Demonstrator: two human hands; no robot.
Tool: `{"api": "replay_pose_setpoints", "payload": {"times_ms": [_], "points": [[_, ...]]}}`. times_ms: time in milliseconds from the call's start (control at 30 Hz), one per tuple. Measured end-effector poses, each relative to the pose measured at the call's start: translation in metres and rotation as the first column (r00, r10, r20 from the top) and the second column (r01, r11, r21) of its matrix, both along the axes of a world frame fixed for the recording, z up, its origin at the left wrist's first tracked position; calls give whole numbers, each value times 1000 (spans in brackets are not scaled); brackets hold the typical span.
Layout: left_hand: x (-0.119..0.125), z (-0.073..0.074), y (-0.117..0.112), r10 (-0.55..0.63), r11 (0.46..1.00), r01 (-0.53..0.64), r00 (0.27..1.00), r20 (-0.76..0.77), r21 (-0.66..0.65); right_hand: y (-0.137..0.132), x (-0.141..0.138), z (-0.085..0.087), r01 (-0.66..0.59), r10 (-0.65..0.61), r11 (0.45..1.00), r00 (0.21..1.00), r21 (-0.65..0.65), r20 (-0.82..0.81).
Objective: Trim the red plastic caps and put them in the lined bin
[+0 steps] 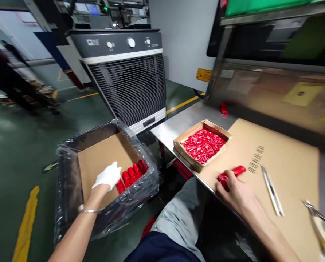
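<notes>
My left hand (107,177), in a white glove, reaches into a plastic-lined bin (69,214). Its fingers are closed at the near end of a row of red plastic parts (126,179), around the part closest to it; the fingertips are partly hidden. Several of these parts lie side by side along the bin's right wall, on a cardboard sheet (97,153). On the bench, my bare right hand (237,189) grips a similar red, tube-like plastic part (239,170), its fingers over the near end. That part rests on a brown cardboard sheet (293,163).
A shallow box (188,158) of small red scraps stands at the bench's left edge. Right of my right hand lie a white-handled knife (271,191) and metal pliers (319,218). A red scrap (223,108) sits farther back. An air cooler (129,83) stands behind the bin.
</notes>
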State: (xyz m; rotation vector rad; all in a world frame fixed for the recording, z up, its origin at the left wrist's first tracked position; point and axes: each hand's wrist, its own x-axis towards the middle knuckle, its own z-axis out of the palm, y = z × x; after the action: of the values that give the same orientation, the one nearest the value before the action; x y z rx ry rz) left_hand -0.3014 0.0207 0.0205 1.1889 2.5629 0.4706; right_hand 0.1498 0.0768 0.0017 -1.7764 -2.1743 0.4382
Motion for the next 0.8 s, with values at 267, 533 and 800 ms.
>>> {"api": "replay_pose_setpoints", "payload": {"times_ms": [267, 533, 800], "points": [[147, 58, 19, -585, 781, 450, 288, 758, 433, -39, 14, 44, 104, -70, 992, 929, 75, -363], [294, 58, 12, -479, 839, 71, -372, 795, 540, -115, -30, 61, -359, -222, 923, -199, -139, -955], [304, 42, 21, -322, 947, -139, -412, 852, 290, -128, -15, 36, -431, -496, 757, 109, -491, -861]]}}
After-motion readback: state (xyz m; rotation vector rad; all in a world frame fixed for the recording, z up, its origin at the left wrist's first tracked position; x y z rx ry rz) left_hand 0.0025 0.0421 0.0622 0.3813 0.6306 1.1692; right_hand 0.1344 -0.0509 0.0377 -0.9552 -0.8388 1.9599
